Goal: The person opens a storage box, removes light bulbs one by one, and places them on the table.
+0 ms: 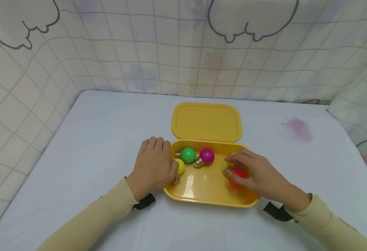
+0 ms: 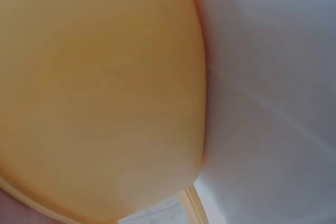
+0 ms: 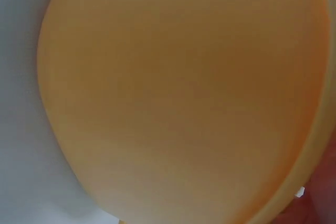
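A yellow plastic box [image 1: 199,193] holds several small coloured light bulbs with metal screw bases. My left hand [image 1: 153,164] grips its left side, thumb over the rim beside a yellow bulb [image 1: 180,167]; the fingertips are hidden. Toward the back lie a green bulb [image 1: 188,155] and a magenta bulb [image 1: 207,156]. Over the right end, my right hand [image 1: 258,172] reaches in with thumb and fingers spread apart. Its index finger overlaps a second yellow bulb [image 1: 231,161], and its thumb crosses a red bulb [image 1: 237,177]. Both wrist views are filled mostly by the box's outer wall [image 2: 105,87].
Behind the box, the flat yellow lid [image 1: 207,122] lies on the white-covered table [image 1: 124,118]. A pink stain [image 1: 298,129] marks the cloth at the right. Curtains with a grid pattern [image 1: 171,52] hang along the back and sides.
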Demonstrator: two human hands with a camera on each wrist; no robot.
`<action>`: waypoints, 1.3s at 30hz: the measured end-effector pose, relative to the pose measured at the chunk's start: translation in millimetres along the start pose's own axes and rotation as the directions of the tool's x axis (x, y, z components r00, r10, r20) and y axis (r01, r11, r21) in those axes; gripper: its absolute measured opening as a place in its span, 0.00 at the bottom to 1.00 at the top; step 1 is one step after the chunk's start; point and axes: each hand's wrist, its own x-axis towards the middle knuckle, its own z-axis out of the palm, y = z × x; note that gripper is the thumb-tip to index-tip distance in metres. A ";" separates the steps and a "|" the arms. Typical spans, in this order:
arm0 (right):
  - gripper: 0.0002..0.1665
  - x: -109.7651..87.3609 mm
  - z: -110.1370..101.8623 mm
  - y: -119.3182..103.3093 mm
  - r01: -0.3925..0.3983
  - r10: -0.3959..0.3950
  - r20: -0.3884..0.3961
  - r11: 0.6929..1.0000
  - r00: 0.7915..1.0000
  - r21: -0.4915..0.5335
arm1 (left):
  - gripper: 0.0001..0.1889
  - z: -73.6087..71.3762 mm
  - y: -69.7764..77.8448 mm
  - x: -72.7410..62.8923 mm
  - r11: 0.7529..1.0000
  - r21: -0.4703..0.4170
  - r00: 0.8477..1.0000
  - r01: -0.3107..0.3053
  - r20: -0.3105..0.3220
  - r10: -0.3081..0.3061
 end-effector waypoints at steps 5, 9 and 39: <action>0.23 -0.5 -3.6 -0.3 0.010 -0.007 0.042 0.998 0.999 -0.061 | 0.11 -0.1 -0.9 -1.6 1.000 -0.011 1.000 0.000 0.010 0.001; 0.22 -0.7 -7.4 -3.5 -0.011 0.024 0.107 0.992 0.994 -0.123 | 0.11 -0.2 -0.1 -1.1 1.000 -0.010 1.000 0.000 0.025 0.000; 0.28 8.0 -13.9 -14.4 -0.054 0.133 0.374 0.975 0.918 -0.215 | 0.11 -1.9 2.6 -0.8 1.000 -0.002 1.000 0.012 0.027 -0.012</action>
